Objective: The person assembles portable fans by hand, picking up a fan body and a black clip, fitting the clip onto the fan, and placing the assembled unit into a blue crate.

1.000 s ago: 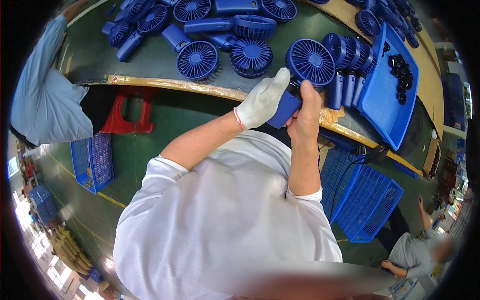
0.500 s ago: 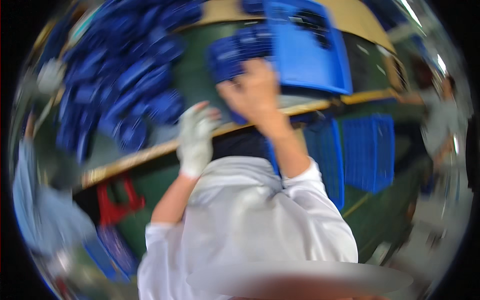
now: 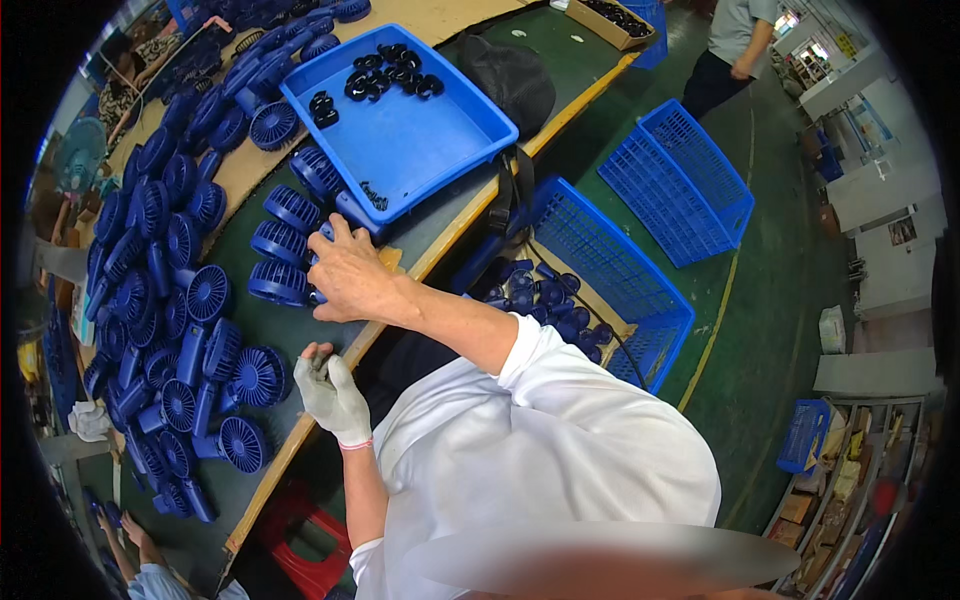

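Note:
My bare right hand (image 3: 352, 272) reaches over the table and has its fingers curled over the handles of blue handheld fans. Their round caged heads, such as this fan head (image 3: 279, 283), stand in a row on the hand's left. The fingertips are partly hidden among the handles. My left hand (image 3: 333, 398), in a white glove with bare fingertips, hovers at the table's front edge. Its fingers are loosely bent and apart, with nothing visible in them. A large heap of blue handheld fans (image 3: 180, 300) covers the table to the left.
A blue tray (image 3: 440, 140) with small black parts (image 3: 385, 75) sits beyond my right hand. Blue crates (image 3: 680, 185) stand on the floor at right, one holding fan pieces (image 3: 550, 300). A red stool (image 3: 310, 540) is under the table. Other people work nearby.
The view has turned to the right and grown sharper, so the table now slants. My right hand stays at the row of fans; my left hand remains by the table edge.

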{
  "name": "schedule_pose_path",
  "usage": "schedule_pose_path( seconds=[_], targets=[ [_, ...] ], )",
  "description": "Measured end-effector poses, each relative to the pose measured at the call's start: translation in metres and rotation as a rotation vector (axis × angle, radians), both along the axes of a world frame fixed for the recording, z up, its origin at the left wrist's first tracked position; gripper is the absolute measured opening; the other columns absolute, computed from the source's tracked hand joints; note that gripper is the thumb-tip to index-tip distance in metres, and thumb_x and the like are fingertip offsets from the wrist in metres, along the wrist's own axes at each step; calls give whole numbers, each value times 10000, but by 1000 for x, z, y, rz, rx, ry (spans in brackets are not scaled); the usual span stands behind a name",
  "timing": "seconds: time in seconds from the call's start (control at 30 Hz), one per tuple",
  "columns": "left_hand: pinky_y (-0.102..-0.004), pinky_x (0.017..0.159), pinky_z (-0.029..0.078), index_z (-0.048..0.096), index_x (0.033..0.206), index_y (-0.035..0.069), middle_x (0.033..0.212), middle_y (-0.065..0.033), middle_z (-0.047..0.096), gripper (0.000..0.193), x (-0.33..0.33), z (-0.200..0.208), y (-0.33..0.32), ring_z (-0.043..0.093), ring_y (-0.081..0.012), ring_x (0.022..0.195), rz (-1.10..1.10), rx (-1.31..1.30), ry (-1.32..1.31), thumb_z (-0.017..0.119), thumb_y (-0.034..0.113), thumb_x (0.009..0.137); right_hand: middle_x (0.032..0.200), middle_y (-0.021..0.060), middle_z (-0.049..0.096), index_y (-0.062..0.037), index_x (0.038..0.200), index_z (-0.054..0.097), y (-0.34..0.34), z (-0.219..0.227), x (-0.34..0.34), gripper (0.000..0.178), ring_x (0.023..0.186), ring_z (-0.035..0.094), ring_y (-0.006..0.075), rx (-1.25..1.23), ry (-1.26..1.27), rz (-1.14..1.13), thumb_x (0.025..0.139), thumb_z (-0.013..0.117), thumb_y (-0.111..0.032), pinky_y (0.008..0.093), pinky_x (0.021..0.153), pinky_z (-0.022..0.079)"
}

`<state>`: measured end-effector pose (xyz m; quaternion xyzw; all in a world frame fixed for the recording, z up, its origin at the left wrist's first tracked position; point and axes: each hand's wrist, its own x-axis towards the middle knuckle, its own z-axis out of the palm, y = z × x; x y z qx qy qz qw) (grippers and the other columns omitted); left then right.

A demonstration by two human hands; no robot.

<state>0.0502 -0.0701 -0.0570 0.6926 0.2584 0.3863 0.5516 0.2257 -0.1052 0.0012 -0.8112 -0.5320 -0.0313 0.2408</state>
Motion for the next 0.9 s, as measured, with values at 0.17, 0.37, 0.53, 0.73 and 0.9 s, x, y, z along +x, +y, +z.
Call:
schedule_pose_path(
  seconds=[0.17,0.37,0.53,0.73,0.9],
  targets=[
    [-319,894,473,527,1202,-42,1074,-133,618,330,3,-2,0,605,-201,964,41,64,67,566,2,877,1095,148,553,-49,789,753,-15,-7,-2,306,1161,428,432,36,-16,34,601,804,-284,522,803,451],
    [-312,866,479,564,1116,-41,1035,-125,620,254,1,0,3,606,-199,934,41,173,114,586,24,871,1160,123,540,-69,790,726,-91,-14,-24,298,1239,409,443,155,-93,98,581,813,-263,520,863,435],
    [-316,839,482,584,1033,-23,999,-122,615,207,-6,4,7,606,-220,906,-30,344,127,610,17,831,1163,146,558,-59,710,644,-156,-41,-36,288,1218,444,464,327,-174,64,539,799,-230,555,894,432],
    [-409,898,481,612,1034,1,1026,-170,636,276,-41,27,19,611,-348,971,39,614,117,689,32,771,1052,135,619,-89,655,662,-246,-107,-35,260,1155,495,455,84,-139,-10,462,742,-244,552,886,452],
    [-404,871,508,631,1024,21,1027,-168,643,372,-38,59,64,627,-364,978,161,833,145,795,92,698,1164,210,592,-29,876,741,-337,-226,-41,409,1138,488,446,-244,204,-496,584,811,-307,537,1007,376]
  ],
)
